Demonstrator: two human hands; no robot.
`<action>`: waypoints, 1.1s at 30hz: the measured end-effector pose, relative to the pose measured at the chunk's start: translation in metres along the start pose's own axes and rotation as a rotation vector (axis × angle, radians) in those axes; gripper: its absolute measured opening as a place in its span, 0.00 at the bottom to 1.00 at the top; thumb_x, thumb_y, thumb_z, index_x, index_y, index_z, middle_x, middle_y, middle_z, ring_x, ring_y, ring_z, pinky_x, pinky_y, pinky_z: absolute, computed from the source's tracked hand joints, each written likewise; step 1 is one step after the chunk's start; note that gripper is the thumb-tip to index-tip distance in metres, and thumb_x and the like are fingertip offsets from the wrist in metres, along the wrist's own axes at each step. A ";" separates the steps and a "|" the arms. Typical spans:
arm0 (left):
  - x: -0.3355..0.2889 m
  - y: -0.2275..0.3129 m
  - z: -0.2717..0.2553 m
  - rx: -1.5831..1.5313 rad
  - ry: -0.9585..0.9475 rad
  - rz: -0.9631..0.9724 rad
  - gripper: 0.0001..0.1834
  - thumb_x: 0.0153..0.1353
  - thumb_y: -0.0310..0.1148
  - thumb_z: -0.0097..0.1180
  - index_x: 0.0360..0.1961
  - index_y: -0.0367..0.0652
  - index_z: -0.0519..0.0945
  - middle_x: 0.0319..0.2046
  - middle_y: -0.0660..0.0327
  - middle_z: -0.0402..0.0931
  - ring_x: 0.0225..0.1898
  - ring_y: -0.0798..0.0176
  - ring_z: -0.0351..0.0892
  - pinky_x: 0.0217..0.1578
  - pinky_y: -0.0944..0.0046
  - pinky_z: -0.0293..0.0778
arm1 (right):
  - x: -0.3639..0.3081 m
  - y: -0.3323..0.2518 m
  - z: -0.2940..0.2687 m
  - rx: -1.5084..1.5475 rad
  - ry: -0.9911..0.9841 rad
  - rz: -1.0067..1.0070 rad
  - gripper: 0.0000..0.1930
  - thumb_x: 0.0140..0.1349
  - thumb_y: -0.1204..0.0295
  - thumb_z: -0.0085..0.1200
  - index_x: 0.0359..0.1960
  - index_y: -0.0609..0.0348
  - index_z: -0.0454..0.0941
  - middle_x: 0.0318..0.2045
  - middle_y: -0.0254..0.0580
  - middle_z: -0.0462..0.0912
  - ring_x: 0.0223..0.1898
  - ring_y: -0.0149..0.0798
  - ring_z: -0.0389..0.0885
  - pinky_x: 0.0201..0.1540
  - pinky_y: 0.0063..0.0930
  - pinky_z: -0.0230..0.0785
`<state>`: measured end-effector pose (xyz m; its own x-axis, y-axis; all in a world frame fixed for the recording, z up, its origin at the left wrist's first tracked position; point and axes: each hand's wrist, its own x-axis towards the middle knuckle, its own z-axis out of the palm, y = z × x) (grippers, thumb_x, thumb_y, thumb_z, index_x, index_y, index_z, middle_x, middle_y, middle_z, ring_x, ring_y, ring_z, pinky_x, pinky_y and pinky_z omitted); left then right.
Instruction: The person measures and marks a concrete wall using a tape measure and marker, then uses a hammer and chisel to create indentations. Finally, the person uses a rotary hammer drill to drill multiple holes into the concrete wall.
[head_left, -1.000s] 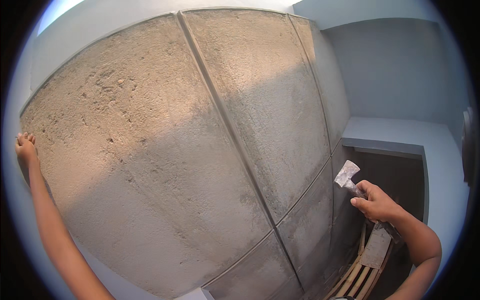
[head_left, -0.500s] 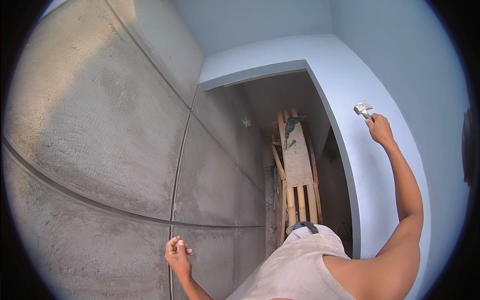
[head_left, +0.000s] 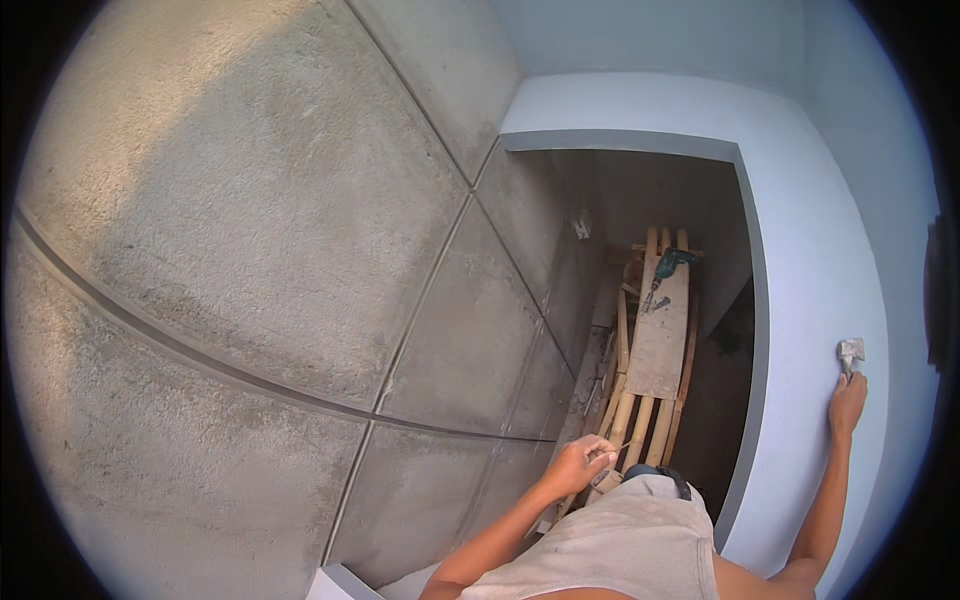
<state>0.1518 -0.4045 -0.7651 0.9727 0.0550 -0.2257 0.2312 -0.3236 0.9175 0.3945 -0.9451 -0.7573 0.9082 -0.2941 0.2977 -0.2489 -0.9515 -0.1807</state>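
Left hand (head_left: 580, 465) low, fingers curled, arm bent; right hand (head_left: 847, 400) raised, arm outstretched, grip closed.

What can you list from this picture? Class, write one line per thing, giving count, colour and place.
Rendered wall: one, grey, grooved into panels, fills the left.
Painted wall: one, pale blue, on the right, framing a dark gap.
Bamboo platform: one, tan poles, below in the gap.
Plank: one, light brown, lying on the poles.
Power drill: one, green, at the plank's far end.
Scraper: one, pale, against the blue wall.
Shorts: grey-beige, bottom centre.
Left hand: loosely closed on something thin, too small to tell, near the grey wall.
Right hand: raised on the blue wall, holding the scraper.
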 end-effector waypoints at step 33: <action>-0.038 0.018 0.043 -0.104 -0.032 -0.157 0.14 0.69 0.38 0.65 0.47 0.38 0.86 0.40 0.60 0.84 0.40 0.66 0.81 0.44 0.63 0.77 | -0.210 -0.230 -0.053 0.575 -0.948 -1.031 0.08 0.69 0.73 0.52 0.37 0.63 0.83 0.34 0.50 0.85 0.40 0.54 0.86 0.45 0.47 0.78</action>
<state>0.1182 -0.4529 -0.7542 0.9238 0.0668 -0.3771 0.3824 -0.2143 0.8988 0.2427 -0.6696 -0.7284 0.5285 0.8379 -0.1363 0.5704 -0.4694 -0.6740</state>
